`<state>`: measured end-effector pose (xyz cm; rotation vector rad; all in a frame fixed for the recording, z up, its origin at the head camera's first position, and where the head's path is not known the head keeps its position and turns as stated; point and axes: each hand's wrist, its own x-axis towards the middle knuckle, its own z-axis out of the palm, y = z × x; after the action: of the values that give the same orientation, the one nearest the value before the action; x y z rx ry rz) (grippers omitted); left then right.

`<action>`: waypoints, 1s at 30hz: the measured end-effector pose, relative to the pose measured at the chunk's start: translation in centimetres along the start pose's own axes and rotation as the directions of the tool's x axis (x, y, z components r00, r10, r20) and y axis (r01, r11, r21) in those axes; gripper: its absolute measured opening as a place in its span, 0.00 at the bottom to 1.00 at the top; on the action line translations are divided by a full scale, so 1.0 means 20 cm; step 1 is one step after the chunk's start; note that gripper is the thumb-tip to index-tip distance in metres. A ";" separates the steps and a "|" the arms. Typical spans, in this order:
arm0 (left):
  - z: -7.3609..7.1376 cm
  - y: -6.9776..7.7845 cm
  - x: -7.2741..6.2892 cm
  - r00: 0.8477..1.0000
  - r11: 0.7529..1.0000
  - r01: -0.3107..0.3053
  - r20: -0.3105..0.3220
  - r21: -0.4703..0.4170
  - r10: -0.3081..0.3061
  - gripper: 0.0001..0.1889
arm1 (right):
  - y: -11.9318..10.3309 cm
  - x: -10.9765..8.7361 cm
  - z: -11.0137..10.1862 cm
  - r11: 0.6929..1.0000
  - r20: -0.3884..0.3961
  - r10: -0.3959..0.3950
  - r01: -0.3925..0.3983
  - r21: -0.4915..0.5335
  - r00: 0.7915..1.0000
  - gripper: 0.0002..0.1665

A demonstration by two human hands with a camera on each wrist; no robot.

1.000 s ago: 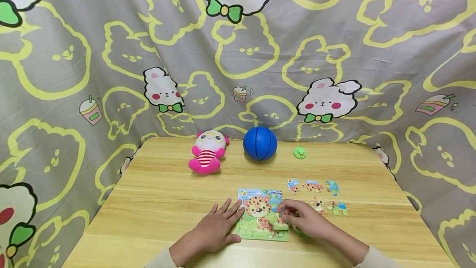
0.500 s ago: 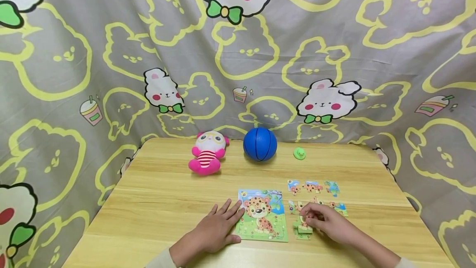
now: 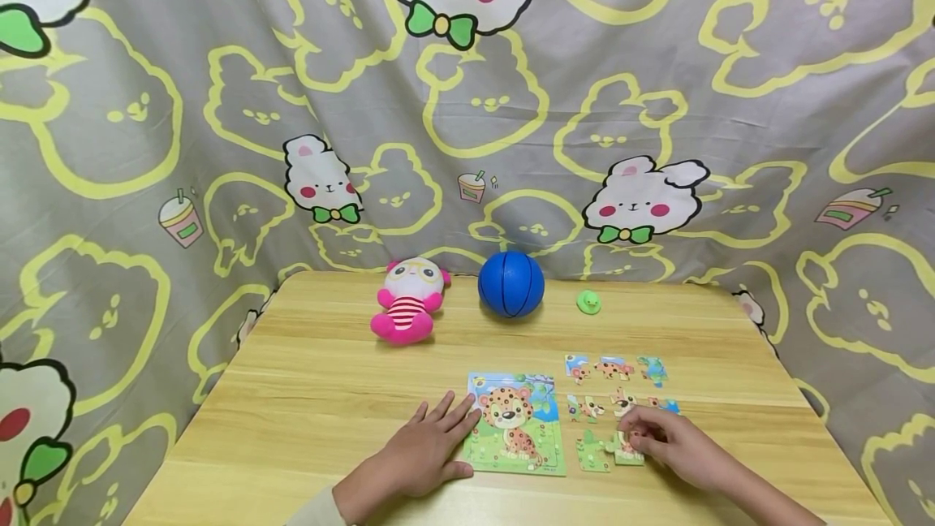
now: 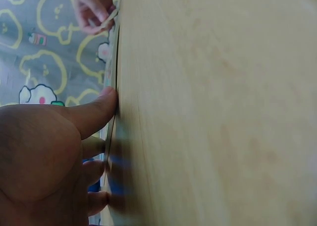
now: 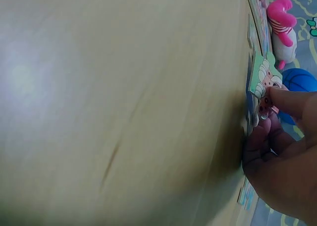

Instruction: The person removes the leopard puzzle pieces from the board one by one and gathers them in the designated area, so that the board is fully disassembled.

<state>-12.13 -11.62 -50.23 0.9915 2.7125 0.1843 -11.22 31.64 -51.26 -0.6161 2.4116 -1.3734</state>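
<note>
My right hand (image 3: 668,441) pinches a puzzle piece (image 5: 264,80) printed with spotted leopard parts and green, between thumb and fingers. The piece is tilted just above the table, right of a green puzzle piece (image 3: 592,453). My left hand (image 3: 429,445) lies flat with fingers spread, its fingertips on the left edge of the puzzle board (image 3: 511,465), which shows a leopard picture. In the left wrist view, the thumb (image 4: 101,109) of that hand reaches along the table edge-on. Several other loose pieces, such as a leopard-face piece (image 3: 590,408), lie right of the board, partly hidden behind my right hand.
On the wooden table (image 3: 307,396), a pink panda plush (image 3: 407,303), a blue ball (image 3: 511,284) and a small green duck toy (image 3: 588,302) stand along the back. A top row of pieces includes a blue-green one (image 3: 652,369). A patterned curtain (image 3: 467,120) hangs behind.
My right hand has carried the puzzle piece rightward, from over the board to beside the green piece in the lower row. The left hand has stayed on the board's edge.
</note>
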 end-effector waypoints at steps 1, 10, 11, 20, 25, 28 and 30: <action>0.00 0.00 0.00 1.000 1.000 -0.002 -0.003 -0.001 0.002 0.43 | 0.00 -0.01 0.00 1.000 -0.003 -0.004 0.004 -0.006 1.000 0.10; 0.02 -0.01 0.01 1.000 1.000 0.000 -0.002 -0.006 0.000 0.43 | 0.03 -0.05 -0.01 0.996 -0.058 0.004 -0.009 -0.092 0.998 0.10; 0.02 -0.01 0.01 1.000 1.000 0.001 -0.003 -0.008 -0.001 0.43 | 0.03 -0.05 0.00 0.995 -0.066 0.008 -0.015 -0.103 0.998 0.10; 0.02 0.00 0.00 1.000 1.000 -0.004 -0.017 -0.009 0.004 0.42 | 0.03 -0.06 0.02 0.987 -0.114 0.007 -0.026 -0.161 0.993 0.10; 0.01 0.00 0.00 1.000 1.000 -0.005 -0.016 -0.012 0.005 0.42 | 0.04 -0.06 0.02 0.984 -0.127 -0.023 0.001 -0.176 0.992 0.09; 0.01 0.00 0.00 1.000 1.000 -0.005 -0.017 -0.009 0.005 0.42 | 0.04 -0.06 0.03 0.984 -0.134 -0.038 0.014 -0.177 0.990 0.09; 0.01 0.00 0.00 1.000 1.000 -0.006 -0.019 -0.003 0.005 0.43 | 0.04 -0.06 0.03 0.984 -0.136 -0.042 0.018 -0.174 0.990 0.09</action>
<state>-12.11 -11.63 -50.41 1.0015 2.7262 0.1997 -10.08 32.23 -52.20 -0.6199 2.6648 -1.2663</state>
